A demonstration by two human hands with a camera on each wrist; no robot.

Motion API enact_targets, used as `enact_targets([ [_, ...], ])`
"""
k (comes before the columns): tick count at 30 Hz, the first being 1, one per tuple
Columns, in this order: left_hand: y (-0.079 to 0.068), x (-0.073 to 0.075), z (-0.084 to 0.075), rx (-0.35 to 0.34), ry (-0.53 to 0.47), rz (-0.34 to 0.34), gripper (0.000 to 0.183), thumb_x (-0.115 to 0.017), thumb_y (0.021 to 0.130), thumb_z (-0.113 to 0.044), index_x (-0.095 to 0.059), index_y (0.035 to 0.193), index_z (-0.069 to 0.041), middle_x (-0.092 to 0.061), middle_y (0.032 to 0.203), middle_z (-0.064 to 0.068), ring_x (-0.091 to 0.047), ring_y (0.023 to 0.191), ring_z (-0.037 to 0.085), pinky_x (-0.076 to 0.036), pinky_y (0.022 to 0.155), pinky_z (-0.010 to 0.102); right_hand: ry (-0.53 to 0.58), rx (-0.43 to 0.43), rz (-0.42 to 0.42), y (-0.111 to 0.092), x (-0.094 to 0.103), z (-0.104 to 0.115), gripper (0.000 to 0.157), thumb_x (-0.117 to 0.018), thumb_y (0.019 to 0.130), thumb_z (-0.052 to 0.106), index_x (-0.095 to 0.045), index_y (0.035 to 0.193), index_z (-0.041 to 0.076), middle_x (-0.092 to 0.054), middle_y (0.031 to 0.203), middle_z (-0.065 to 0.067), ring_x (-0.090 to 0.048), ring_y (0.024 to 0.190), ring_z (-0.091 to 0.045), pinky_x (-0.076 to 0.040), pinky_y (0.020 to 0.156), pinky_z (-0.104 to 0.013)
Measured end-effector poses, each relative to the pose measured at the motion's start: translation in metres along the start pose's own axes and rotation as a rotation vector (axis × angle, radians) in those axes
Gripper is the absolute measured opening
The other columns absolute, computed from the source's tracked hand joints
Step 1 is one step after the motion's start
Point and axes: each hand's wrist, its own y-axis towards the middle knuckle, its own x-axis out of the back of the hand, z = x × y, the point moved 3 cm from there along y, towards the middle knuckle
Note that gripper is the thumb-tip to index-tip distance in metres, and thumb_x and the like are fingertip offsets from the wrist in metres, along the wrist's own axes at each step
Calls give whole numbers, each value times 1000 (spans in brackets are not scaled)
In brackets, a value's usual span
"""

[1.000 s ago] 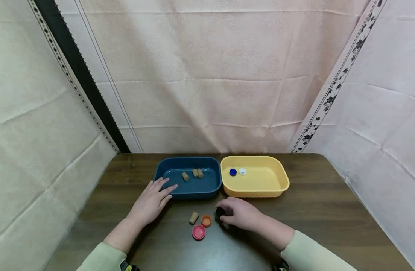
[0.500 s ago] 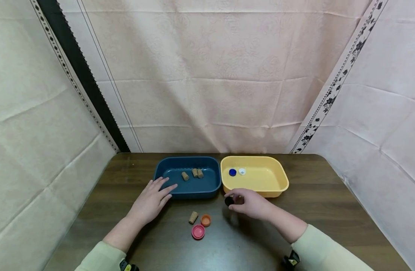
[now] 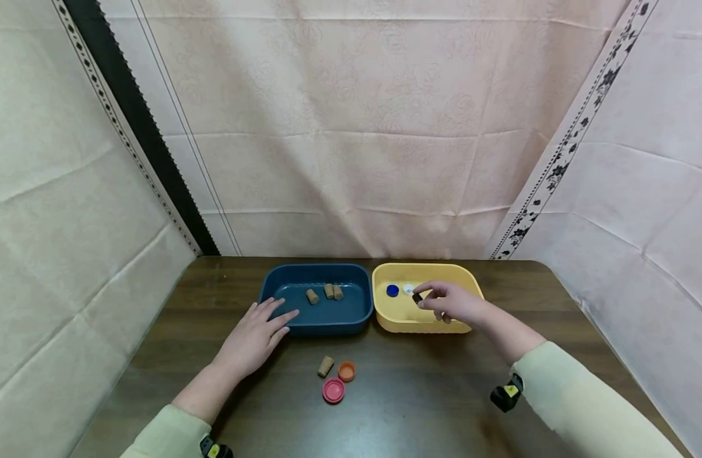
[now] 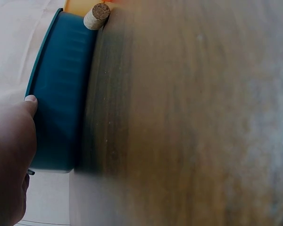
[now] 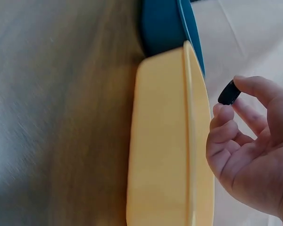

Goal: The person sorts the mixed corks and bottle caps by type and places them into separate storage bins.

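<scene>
Between thumb and fingertips my right hand [image 3: 450, 301] pinches a black bottle cap [image 5: 229, 93], held over the yellow tray [image 3: 473, 289]. Inside that tray are a blue cap [image 3: 393, 291] and a white cap [image 3: 408, 289]. My left hand [image 3: 253, 337] lies with fingers spread over the near left rim of the blue tray [image 3: 351, 326]. Several corks [image 3: 312, 296] lie in the blue tray. On the table in front of the trays are another cork [image 3: 326, 366], an orange cap [image 3: 347, 371] and a pinkish-red cap [image 3: 333, 390].
The two trays stand side by side near the back of the brown wooden table [image 3: 419, 394]. Pale cloth [image 3: 351, 127] hangs behind the table and on both sides.
The right hand has carried the black cap up from the table, rightward and away, to above the yellow tray. The left hand has stayed at the blue tray.
</scene>
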Motion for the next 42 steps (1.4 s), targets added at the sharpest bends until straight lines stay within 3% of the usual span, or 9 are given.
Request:
enact_targets([
  [8,1,0,1,7,-6,4,44,-58,101,-38,-54,144,-32,-42,154,10,-28,146,33,-19,118,57,57,-121,-22,16,22,-14,45,-64,97,19,-53,138,2,-58,105,-15,-53,68,-19,-42,54,-27],
  [14,1,2,2,4,-7,6,45,-58,100,-37,-53,144,-32,-42,154,10,-28,146,33,-19,118,57,31,-140,-22,26,29,-19,46,-65,98,21,-53,138,2,-57,108,-18,-54,68,-18,-43,54,-27],
  [19,1,5,2,2,-9,2,44,-58,101,-37,-54,144,-31,-42,154,10,-28,146,33,-19,118,57,-74,-122,-43,38,33,-21,43,-65,97,19,-56,135,2,-61,110,-22,-56,66,-22,-43,53,-29],
  [27,1,2,2,10,-13,8,44,-58,101,-37,-54,144,-31,-42,154,10,-27,147,33,-18,118,57,-393,-143,-109,58,30,-32,35,-69,94,24,-63,124,7,-65,98,-11,-60,64,-23,-50,55,-35],
  [32,1,1,2,8,-12,11,44,-58,101,-37,-53,145,-32,-41,154,10,-27,146,33,-19,117,58,-491,-149,-169,66,28,-37,30,-72,90,20,-65,114,3,-64,88,-10,-57,67,-20,-48,60,-33],
  [36,1,0,2,14,-8,19,45,-56,101,-38,-51,146,-33,-40,155,9,-26,147,32,-18,118,57,-560,-117,-204,70,25,-39,29,-73,88,17,-66,110,0,-65,94,-10,-56,78,-24,-47,72,-36],
  [42,1,1,0,11,-11,6,44,-56,101,-37,-53,144,-32,-42,154,9,-27,146,33,-18,118,57,-596,-129,-217,73,21,-44,29,-71,89,15,-65,112,-1,-66,100,-13,-56,85,-28,-46,78,-40],
])
